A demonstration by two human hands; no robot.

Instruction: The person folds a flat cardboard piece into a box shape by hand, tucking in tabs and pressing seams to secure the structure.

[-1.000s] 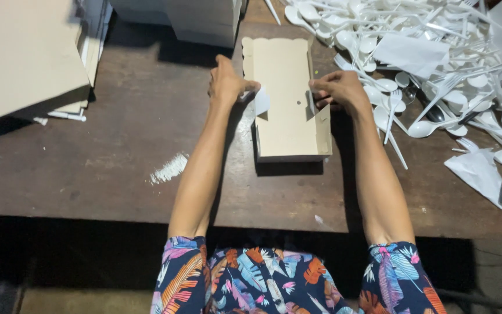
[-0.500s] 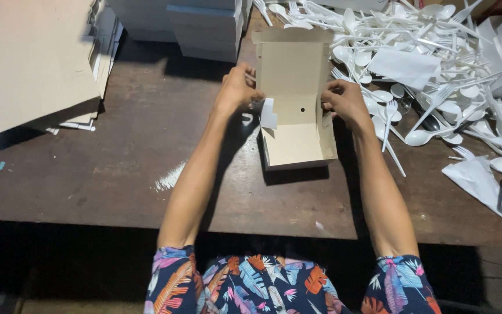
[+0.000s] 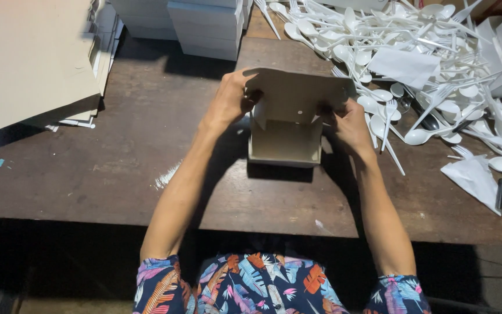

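Beige cardboard box [image 3: 286, 136] half-folded, lid flap raised; left hand [image 3: 230, 99], right hand [image 3: 347, 125] fingers pinching flap corners.

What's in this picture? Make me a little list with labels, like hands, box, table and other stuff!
left hand: grips the left side of the box
right hand: grips the right side of the box
box: pale cardboard, open, its lid flap tilted up, its base on the table
table: dark brown wood, scuffed
spoons and forks: big white plastic heap, right of the box
flat cardboard: stacked at far left
white boxes: stacked behind, at the top
napkin: white, at right
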